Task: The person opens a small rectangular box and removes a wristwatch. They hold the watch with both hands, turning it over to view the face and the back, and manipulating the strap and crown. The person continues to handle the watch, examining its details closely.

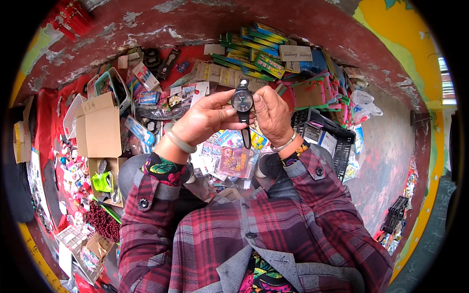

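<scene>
A black wristwatch (242, 101) with a round dark dial is held up in front of me, dial facing me. One strap points away and the other hangs down toward me. Pinched on its left side are the thumb and fingers of my left hand (207, 117). My right hand (273, 117) is closed at the right edge of the watch case, thumb against curled fingers; its fingertips are partly hidden. Below the watch, plastic-wrapped packets, among them a reddish square packet (234, 162), lie between my knees.
Green, yellow and blue boxes (256, 51) are heaped at the back. A black plastic crate (342, 151) stands at the right. To the left are an open cardboard box (100, 127), a white basket (119, 83) and dark red beads (101, 219). A peeling red wall (195, 22) curves behind.
</scene>
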The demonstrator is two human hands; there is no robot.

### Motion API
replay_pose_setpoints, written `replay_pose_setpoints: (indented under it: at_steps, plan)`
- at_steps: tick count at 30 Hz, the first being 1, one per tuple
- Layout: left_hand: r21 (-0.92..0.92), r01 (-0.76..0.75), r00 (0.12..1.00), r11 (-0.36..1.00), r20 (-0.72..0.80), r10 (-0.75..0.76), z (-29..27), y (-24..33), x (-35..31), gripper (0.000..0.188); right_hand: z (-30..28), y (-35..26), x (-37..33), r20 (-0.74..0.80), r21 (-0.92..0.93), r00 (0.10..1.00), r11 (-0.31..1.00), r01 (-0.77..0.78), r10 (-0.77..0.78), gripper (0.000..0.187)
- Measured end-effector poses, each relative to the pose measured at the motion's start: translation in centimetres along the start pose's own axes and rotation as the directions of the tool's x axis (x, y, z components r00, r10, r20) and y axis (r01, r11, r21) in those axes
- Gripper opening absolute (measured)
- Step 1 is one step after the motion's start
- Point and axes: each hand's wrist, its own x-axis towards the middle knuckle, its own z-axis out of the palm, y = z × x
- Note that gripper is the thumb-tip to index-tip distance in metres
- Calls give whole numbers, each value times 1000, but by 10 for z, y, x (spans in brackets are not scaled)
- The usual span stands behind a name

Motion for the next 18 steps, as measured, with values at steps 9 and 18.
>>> replay_pose_setpoints:
  at_steps: [9, 18]
  plan:
    - [18, 9, 1000, 1000, 27, -9, 0, -2, 0, 45, 5, 4, -4, 16, 283, 981, 940, -192, 195, 32]
    - [-35, -15, 1000, 999, 20, 16, 2, 4, 1, 44, 0, 0, 6, -64, 35, 996, 998, 56, -54, 17]
